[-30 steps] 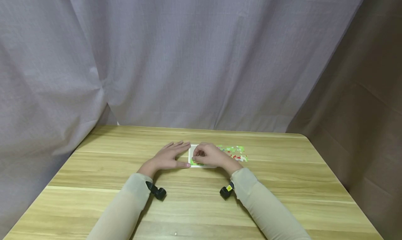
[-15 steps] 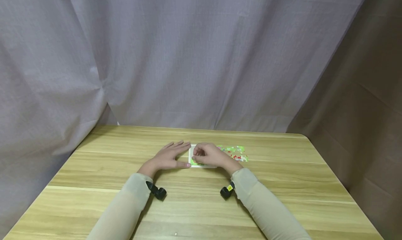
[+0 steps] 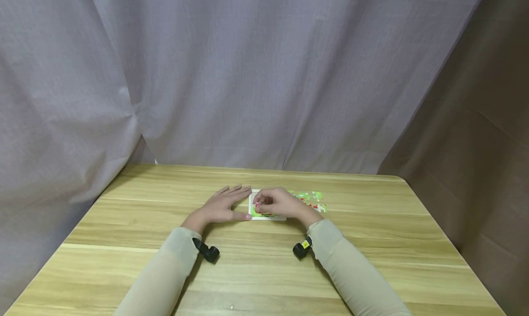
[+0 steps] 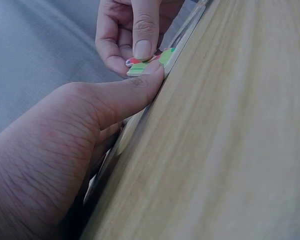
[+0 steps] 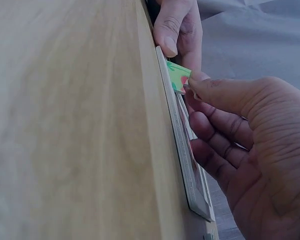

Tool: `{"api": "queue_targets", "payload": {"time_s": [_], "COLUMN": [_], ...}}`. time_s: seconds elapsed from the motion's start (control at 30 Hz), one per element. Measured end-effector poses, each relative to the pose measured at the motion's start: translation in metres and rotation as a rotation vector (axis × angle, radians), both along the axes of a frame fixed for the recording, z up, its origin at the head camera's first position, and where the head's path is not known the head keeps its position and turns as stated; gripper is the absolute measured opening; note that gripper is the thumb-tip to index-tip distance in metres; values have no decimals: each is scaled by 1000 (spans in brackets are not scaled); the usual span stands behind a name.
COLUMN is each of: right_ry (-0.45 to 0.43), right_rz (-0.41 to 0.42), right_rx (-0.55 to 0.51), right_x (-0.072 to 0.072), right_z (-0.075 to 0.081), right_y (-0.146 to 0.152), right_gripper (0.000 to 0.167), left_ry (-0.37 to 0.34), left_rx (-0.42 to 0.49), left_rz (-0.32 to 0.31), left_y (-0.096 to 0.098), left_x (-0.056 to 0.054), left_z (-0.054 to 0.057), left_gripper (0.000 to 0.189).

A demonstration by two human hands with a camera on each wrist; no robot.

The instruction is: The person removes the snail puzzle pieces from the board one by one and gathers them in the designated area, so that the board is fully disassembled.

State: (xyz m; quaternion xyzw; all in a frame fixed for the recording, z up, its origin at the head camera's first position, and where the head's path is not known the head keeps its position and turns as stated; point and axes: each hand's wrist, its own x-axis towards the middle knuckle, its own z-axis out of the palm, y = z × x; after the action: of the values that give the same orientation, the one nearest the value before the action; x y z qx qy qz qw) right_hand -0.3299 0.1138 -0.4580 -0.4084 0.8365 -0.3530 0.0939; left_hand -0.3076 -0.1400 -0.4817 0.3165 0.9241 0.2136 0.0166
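My left hand lies spread on the desk, thumb held well away from the fingers. Its thumb tip rests at the near left corner of the white puzzle frame, and the fingertips reach to the frame's far left corner, so the hand brackets that side. My right hand is over the frame, thumb and index finger pinching a small jigsaw piece with red on it; the remaining fingers are loosely bent. In the right wrist view, a green patch with red shows tilted at the frame, beside my left thumb; I cannot tell whether it belongs to the pinched piece or to another one.

Both forearms come in from the near edge, angled towards each other, with the wrists bent inward. My pale sleeves reach the wrists, each bearing a black camera. More loose jigsaw pieces, green, red and white, lie on the desk just to the right of the frame, partly hidden behind my right hand.
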Motion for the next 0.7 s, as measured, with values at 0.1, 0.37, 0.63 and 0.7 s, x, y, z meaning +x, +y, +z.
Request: {"api": "queue_targets", "payload": {"time_s": [0.1,0.37,0.63,0.7], "right_ry": [-5,-27,-44,-48], "right_rz": [0,-31,-3,5], "right_rx": [-12,-54,-89,-98], "right_x": [1,2,2,3], "right_z": [1,0,2,2], "right_y": [0,-1,-1,-1], "right_gripper": [19,14,14,15], "left_ry": [-3,1,8,4], "left_rx": [-2,-14,-20,-19], "left_rz": [-1,-2,-2,-3], "left_y": [0,0,0,0], "left_x": [0,-2,-3,-2], "left_z": [0,-2,-1,-1], "left_gripper": [91,93,92,92]}}
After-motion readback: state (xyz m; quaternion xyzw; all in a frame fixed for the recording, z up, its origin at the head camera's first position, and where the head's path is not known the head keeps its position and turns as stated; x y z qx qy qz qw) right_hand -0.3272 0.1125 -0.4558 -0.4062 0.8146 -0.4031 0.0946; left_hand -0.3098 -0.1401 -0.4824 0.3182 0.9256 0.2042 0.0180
